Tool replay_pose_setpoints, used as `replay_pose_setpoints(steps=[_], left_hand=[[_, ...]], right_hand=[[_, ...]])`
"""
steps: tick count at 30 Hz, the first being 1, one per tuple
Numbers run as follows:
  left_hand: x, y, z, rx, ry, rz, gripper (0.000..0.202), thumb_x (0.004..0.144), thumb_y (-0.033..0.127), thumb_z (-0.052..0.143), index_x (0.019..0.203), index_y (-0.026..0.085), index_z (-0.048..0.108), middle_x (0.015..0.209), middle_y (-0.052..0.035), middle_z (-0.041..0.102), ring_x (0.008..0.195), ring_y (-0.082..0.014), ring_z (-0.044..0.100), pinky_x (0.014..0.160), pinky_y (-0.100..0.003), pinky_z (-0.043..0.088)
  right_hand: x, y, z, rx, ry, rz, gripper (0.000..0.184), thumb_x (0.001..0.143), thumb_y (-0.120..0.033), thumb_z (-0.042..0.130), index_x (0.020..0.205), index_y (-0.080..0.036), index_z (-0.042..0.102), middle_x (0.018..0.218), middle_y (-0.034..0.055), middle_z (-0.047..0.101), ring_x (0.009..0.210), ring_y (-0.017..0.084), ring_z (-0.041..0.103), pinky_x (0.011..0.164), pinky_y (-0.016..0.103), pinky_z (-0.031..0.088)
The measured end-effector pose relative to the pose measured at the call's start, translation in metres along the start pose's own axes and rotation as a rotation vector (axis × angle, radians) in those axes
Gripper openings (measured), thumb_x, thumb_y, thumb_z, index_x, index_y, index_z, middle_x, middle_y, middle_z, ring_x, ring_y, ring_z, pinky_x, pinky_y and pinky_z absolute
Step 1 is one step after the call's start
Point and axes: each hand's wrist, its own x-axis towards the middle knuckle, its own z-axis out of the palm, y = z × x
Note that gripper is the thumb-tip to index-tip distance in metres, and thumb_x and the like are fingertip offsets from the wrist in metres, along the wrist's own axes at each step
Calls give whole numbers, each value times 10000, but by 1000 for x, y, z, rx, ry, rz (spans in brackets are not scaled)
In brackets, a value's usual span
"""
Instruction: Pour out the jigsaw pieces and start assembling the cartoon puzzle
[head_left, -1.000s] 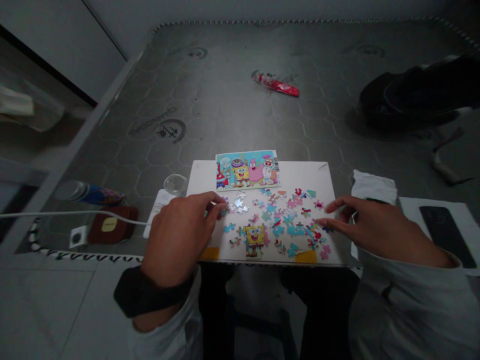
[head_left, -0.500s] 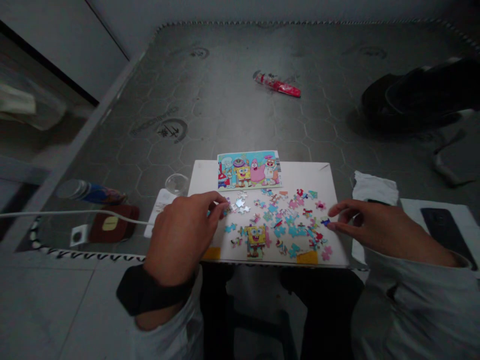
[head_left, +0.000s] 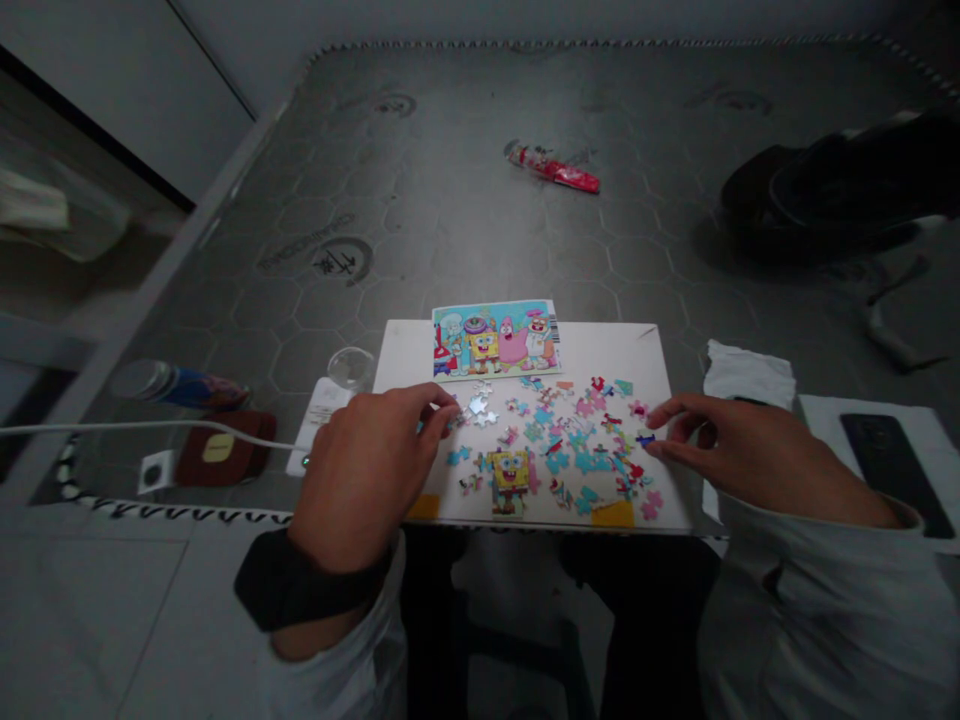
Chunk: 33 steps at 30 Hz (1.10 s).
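Observation:
My left hand (head_left: 386, 450) rests over the left part of a white board (head_left: 607, 345). Its thumb and forefinger are pinched together on a small puzzle piece (head_left: 454, 422), mostly hidden by the fingertips. At the board's right side, my right hand (head_left: 739, 445) has thumb and forefinger apart, close to a dark blue puzzle piece (head_left: 645, 439); whether they touch it I cannot tell. Several loose puzzle pieces (head_left: 589, 460) are scattered between the hands. A joined yellow cartoon figure section (head_left: 511, 482) lies near the front edge. Behind the pieces is a picture card (head_left: 495, 342) with cartoon figures.
Left of the board are a white power strip (head_left: 319, 410), a clear round lid (head_left: 351, 368), a brown case (head_left: 225, 450) and a blue tube (head_left: 199, 388). A white cloth (head_left: 750, 370) and a phone box (head_left: 817, 415) lie right. Farther back are a red packet (head_left: 555, 168) and a black bag (head_left: 817, 200).
My right hand has shifted slightly left, toward the dark blue piece. My left hand stays in nearly the same place. The whole view has moved a little.

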Motion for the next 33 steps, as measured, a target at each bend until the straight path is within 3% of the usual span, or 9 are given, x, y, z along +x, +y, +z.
replay_pose_setpoints(steps=[10, 16, 33], left_hand=[[-3, -2, 1, -29, 36, 33, 277, 962, 404, 524, 1077, 305, 756, 945, -55, 787, 833, -235, 707, 730, -333, 480], [0, -2, 4, -14, 20, 23, 258, 962, 392, 528, 1056, 317, 755, 936, -50, 784, 830, -255, 708, 706, -354, 448], [0, -3, 5, -11, 30, 28, 240, 961, 390, 528, 1035, 332, 749, 928, -30, 783, 824, -278, 704, 693, -360, 433]], right_hand=[[0, -2, 0, -3, 3, 14, 196, 807, -430, 713, 940, -287, 707, 796, 8, 740, 667, 201, 674, 557, 313, 434], [4, 5, 5, 37, 17, -33, 303, 803, -550, 685, 938, -280, 712, 780, 27, 743, 632, 202, 672, 535, 314, 439], [4, 3, 3, 2, -10, 40, 257, 787, -507, 704, 936, -298, 719, 802, 17, 750, 670, 213, 680, 555, 328, 456]])
